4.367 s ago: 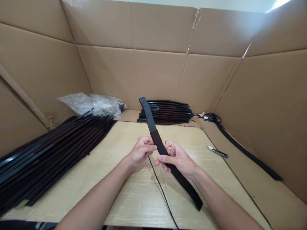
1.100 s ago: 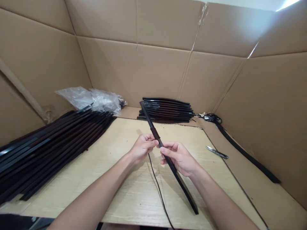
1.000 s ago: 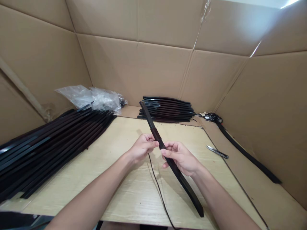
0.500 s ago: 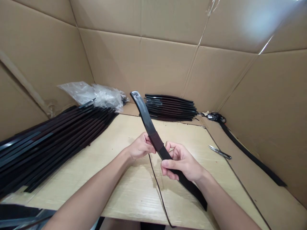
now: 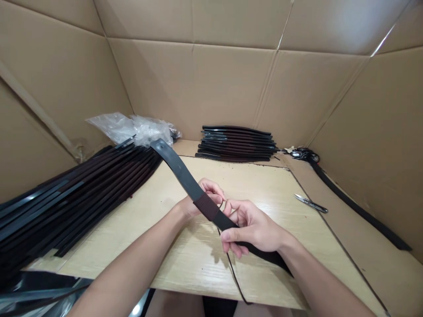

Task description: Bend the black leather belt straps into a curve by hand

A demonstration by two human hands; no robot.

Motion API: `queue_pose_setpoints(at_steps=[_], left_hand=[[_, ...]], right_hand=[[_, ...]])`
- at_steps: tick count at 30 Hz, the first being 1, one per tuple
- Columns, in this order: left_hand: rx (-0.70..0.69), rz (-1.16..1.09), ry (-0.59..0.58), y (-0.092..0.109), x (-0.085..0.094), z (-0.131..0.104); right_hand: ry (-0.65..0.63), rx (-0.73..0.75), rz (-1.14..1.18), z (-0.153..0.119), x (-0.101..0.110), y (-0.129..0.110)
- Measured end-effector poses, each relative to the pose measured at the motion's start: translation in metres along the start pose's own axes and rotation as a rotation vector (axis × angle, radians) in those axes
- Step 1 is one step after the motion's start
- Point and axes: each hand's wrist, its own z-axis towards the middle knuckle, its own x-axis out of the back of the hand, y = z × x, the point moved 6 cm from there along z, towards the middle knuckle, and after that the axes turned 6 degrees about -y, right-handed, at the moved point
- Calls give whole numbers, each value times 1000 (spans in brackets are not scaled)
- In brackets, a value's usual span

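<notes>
Clasping the curved strip (image 5: 180, 171) in the right hand (image 5: 256, 229), thumb laid across the front and fingers curled behind. Pinching the thin cord (image 5: 233, 270) between thumb and fingers of the left hand (image 5: 211, 191), partly behind the strip, close to the right fingertips; can't tell if also pressing on the strip. Held above the middle of the wooden board (image 5: 264, 187), slanting from upper left down to lower right. Smooth, dark grey-black and faintly shiny along the upper part, rounded at the tip and marked by a small hole; bound around the middle in a snug, ribbed maroon wrap (image 5: 207, 207); matte black below, then partly hidden by the right hand and forearm. Trailing down to the near edge of the board, the cord. Lying across the board's right edge, small snips (image 5: 310, 203). Spread over the board's left side, many dark strips (image 5: 89, 189); just beyond its far edge, a stack of similar strips (image 5: 238, 143); past the far left corner, crumpled clear plastic (image 5: 132, 130); right of the board, a long black piece (image 5: 358, 204).
</notes>
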Motion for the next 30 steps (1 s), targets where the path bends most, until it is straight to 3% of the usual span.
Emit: queue_pose_setpoints(at_steps=[9,15,21,30], left_hand=[[-26,58,-36,-1,0,1],[-74,-58,109,2,3,0],[-6,-33,6,0,-4,3],[-27,-75,205,2,-5,2]], right_hand=[[36,66,-28,-4,3,-3],[252,140,-40,-7,21,-11],[400,223,6,-11,39,-19],[433,250,13,-5,43,-18]])
